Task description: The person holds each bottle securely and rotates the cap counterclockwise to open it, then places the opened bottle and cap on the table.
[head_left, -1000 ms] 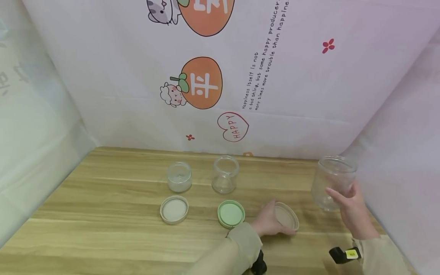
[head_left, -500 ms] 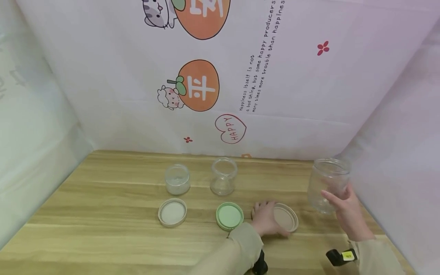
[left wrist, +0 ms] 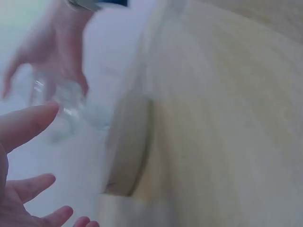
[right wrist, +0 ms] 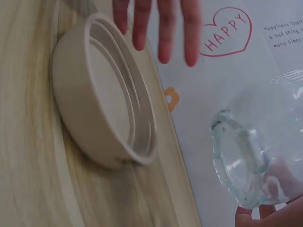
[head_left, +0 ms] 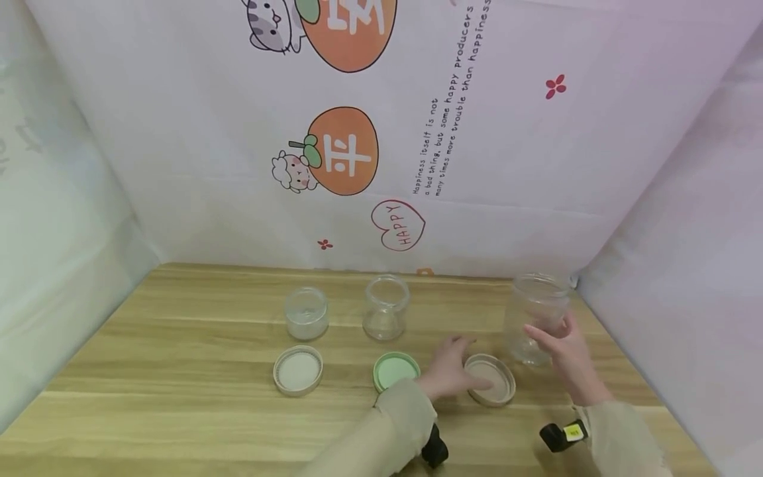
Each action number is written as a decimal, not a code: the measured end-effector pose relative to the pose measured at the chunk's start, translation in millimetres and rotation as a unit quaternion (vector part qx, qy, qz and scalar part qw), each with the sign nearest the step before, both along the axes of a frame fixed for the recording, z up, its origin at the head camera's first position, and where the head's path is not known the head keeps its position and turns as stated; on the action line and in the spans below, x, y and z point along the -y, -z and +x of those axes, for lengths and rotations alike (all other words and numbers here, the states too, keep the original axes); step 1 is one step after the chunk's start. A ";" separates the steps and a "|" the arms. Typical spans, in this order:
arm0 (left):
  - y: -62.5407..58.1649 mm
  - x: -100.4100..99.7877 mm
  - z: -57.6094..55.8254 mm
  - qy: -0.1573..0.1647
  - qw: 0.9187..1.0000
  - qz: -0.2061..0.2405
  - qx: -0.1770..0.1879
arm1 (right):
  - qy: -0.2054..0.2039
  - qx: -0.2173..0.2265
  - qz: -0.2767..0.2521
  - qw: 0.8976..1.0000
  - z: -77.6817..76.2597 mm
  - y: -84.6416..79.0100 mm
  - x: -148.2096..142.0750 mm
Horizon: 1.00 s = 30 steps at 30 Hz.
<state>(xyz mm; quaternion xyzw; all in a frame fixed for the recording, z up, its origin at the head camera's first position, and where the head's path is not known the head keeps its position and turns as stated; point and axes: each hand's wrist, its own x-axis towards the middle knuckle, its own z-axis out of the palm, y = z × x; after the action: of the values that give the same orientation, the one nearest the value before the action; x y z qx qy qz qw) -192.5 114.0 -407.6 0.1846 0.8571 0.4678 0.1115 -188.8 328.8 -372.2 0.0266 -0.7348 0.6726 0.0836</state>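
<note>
In the head view a beige lid (head_left: 493, 391) lies on the table with its hollow side up. My left hand (head_left: 448, 371) hovers beside it, the thumb overlapping the lid's edge and the fingers spread. The left wrist view shows those fingers (left wrist: 29, 189) apart from the lid (left wrist: 129, 146), with nothing between them. My right hand (head_left: 566, 358) grips a large clear jar (head_left: 536, 305) without a lid, upright beyond the beige lid. Its thick, wavy-edged base (right wrist: 239, 161) shows in the right wrist view.
A short clear jar (head_left: 306, 315) and a waisted clear jar (head_left: 385, 311) stand farther left. In front of them lie a white lid (head_left: 299, 371) and a green lid (head_left: 395, 366), which my left sleeve partly covers. Printed cloth (head_left: 477, 232) walls the table's back; plain cloth hangs at the sides.
My right hand has carried the large jar left, toward the beige lid. My left hand has let go of that lid and drawn slightly left, the lid staying on the table.
</note>
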 end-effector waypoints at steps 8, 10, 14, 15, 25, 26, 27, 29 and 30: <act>-18.9 26.6 4.6 0.029 0.999 0.030 0.002 | 0.049 0.071 0.078 0.993 -22.2 -4.8 24.1; -21.0 35.0 7.2 0.029 0.999 0.041 0.007 | 0.061 0.074 0.078 0.992 -28.7 -1.6 30.5; -21.4 51.9 13.1 0.028 0.997 0.067 0.021 | 0.048 0.080 0.066 0.993 -37.1 4.1 39.9; -21.4 55.6 14.5 0.028 0.996 0.076 0.023 | 0.045 0.080 0.059 0.994 -38.7 5.4 41.5; -23.9 79.0 22.4 0.023 0.989 0.144 0.023 | 0.037 0.098 0.039 0.994 -55.4 12.3 55.2; -23.5 80.5 22.9 0.022 0.988 0.149 0.025 | 0.037 0.095 0.035 0.994 -57.3 13.6 57.2; -22.8 82.0 23.3 0.021 0.988 0.153 0.027 | 0.037 0.091 0.031 0.995 -59.3 15.0 59.1; -21.7 85.5 24.1 0.017 0.987 0.161 0.026 | 0.036 0.089 0.036 0.995 -62.9 17.7 62.8; -21.3 87.6 24.7 0.016 0.986 0.162 0.026 | 0.036 0.089 0.039 0.995 -64.6 18.9 64.6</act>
<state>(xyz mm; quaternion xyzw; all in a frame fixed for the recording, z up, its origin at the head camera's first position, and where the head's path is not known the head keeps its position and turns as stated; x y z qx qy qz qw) -167.8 26.4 -386.3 0.2018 0.7637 0.6033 0.1094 -253.3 264.2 -391.1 -0.0566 -0.7656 0.6395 0.0412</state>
